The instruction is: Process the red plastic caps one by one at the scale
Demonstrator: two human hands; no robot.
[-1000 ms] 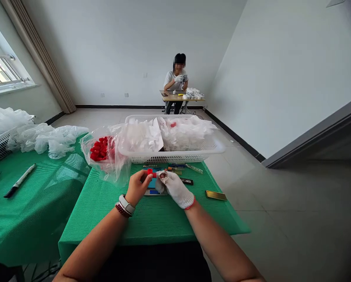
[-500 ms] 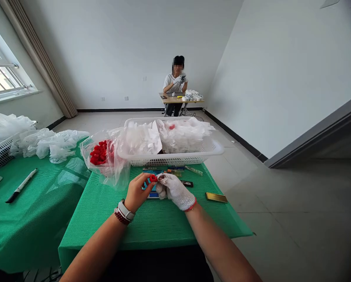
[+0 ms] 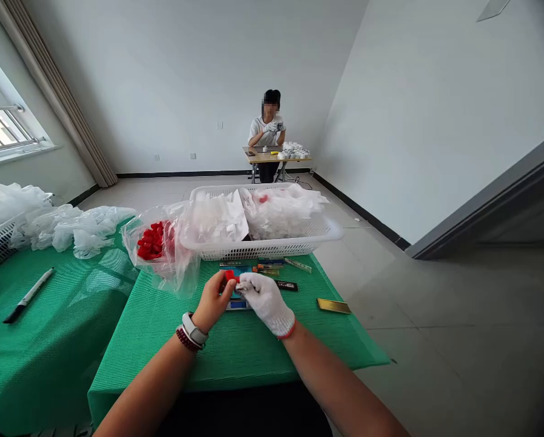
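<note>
A bare left hand [image 3: 213, 301] and a white-gloved right hand [image 3: 269, 305] meet above a green-covered surface [image 3: 235, 358], a small red plastic piece [image 3: 230, 275] between them. The left fingers are pinched closed on the piece; the gloved right fingers curl together at its right end — whether they grip it as well cannot be told from this angle. The left wrist wears a pale band [image 3: 194, 330] and a string of dark red beads [image 3: 186, 340].

Below the hands sits a blue-and-white object [image 3: 238, 305], partly hidden. Just beyond it lie several slim, pen-like items [image 3: 267, 266], with a black strip [image 3: 288, 285] beside the glove and a gold-colored block [image 3: 334, 306] near the surface's right edge. At the far side, a white slotted basket [image 3: 262, 247] is heaped with translucent plastic [image 3: 285, 212]; against its left end rests a clear bag [image 3: 185, 273] with a cluster of red pieces [image 3: 151, 241].

A black-and-white marker [image 3: 28, 295] lies on the green cover at left. In the background, a gloved co-worker [image 3: 272, 139] sits at another table [image 3: 261, 157] — white items [image 3: 294, 151] piled on its right side.
</note>
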